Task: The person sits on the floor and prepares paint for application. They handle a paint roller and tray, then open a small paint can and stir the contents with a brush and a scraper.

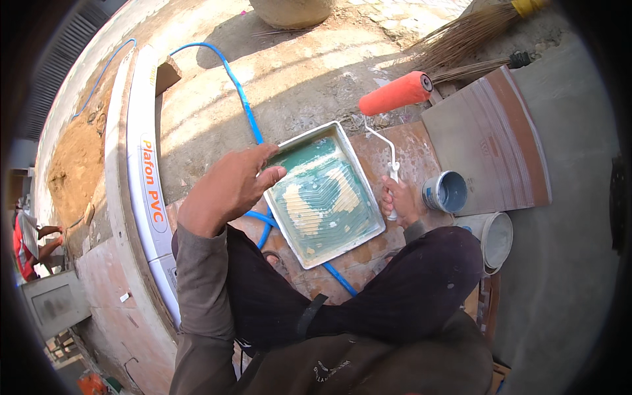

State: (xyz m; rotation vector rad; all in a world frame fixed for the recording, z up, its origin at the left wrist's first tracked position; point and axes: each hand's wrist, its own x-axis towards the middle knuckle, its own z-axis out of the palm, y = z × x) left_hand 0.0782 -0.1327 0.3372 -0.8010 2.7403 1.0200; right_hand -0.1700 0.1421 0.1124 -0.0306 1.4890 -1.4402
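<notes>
A paint tray [373, 232] with white rims, its ribbed bed coated in green and cream paint, lies between my knees and the far ground. My left hand [230, 184] is over its left edge, thumb and fingers apart; whether they touch the rim I cannot tell. In my right hand [401, 201] is the white handle of a paint roller [395, 93], its orange-red sleeve raised beyond the tray's far right corner. Just right of that hand stands a small open can [451, 191] with greyish contents.
A larger pale bucket [497, 242] stands by my right knee. A blue hose [243, 99] runs behind and under the tray. Long white packaged panels [146, 171] lie at left, a brown-striped sheet [494, 145] and twig brooms [471, 39] at right. Another person [29, 243] is far left.
</notes>
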